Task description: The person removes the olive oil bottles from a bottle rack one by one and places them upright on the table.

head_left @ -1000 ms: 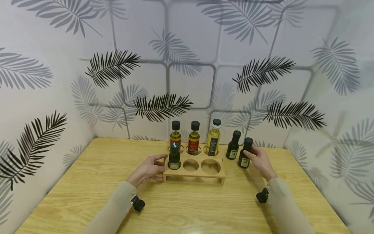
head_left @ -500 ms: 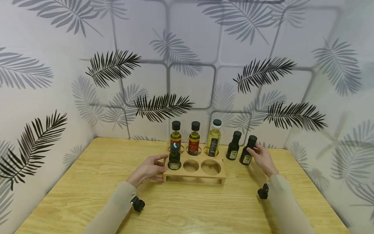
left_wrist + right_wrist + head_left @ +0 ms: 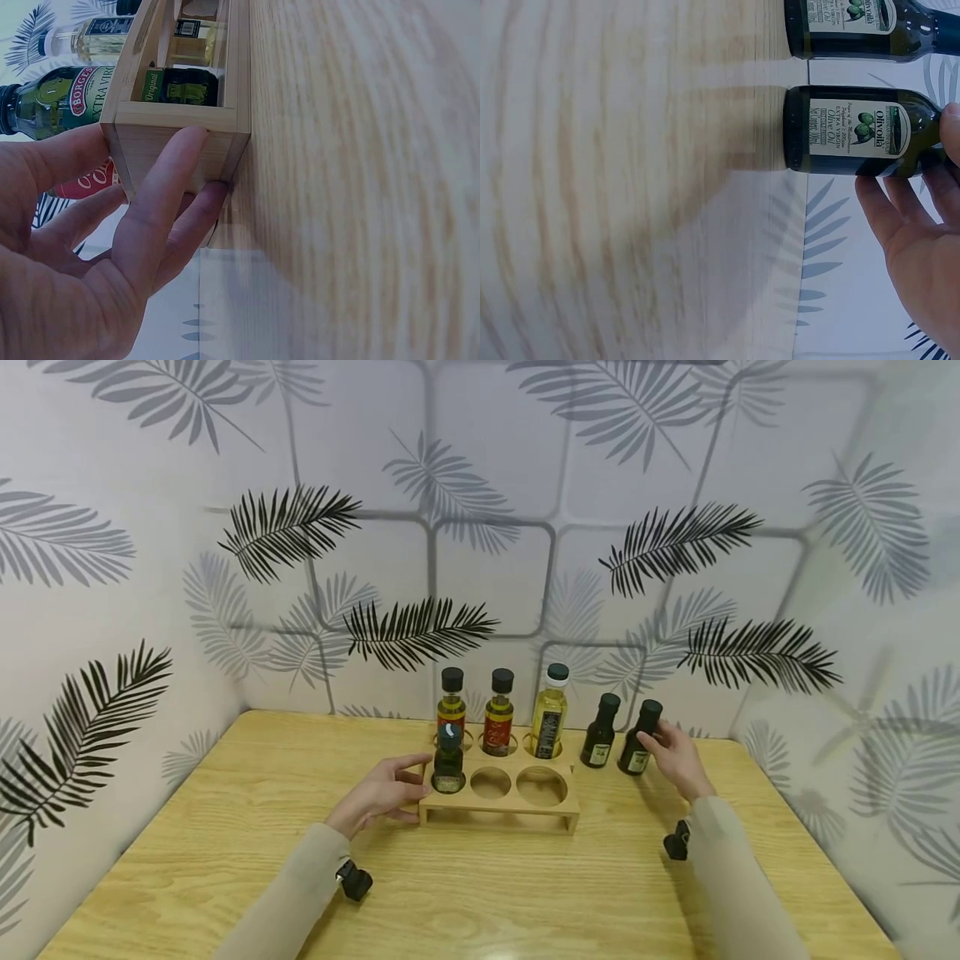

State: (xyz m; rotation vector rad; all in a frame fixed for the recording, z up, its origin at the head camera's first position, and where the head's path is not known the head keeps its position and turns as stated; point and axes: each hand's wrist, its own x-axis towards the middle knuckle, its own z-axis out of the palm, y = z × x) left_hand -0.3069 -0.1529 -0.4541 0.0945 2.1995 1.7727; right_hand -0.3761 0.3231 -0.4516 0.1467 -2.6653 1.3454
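Observation:
The left hand (image 3: 384, 793) rests its fingers against the left end of a wooden two-tier rack (image 3: 498, 800); in the left wrist view its fingertips touch the rack's end panel (image 3: 161, 154). The right hand (image 3: 678, 762) holds a small dark olive oil bottle (image 3: 637, 745) between thumb and fingers near the neck. The right wrist view shows that bottle (image 3: 855, 131) with its base at the table surface. A matching dark bottle (image 3: 600, 737) stands just left of it. The rack's front left hole holds a green bottle (image 3: 448, 764); the other two front holes are empty.
In the rack's back row stand two red-labelled bottles (image 3: 497, 727) and a yellow oil bottle (image 3: 548, 722). A leaf-patterned wall (image 3: 495, 577) rises behind the wooden table (image 3: 465, 893), with side walls at left and right.
The right hand and its bottle have moved back and slightly right, from nearer the front to beside the other dark bottle. The left hand and the rack have stayed put.

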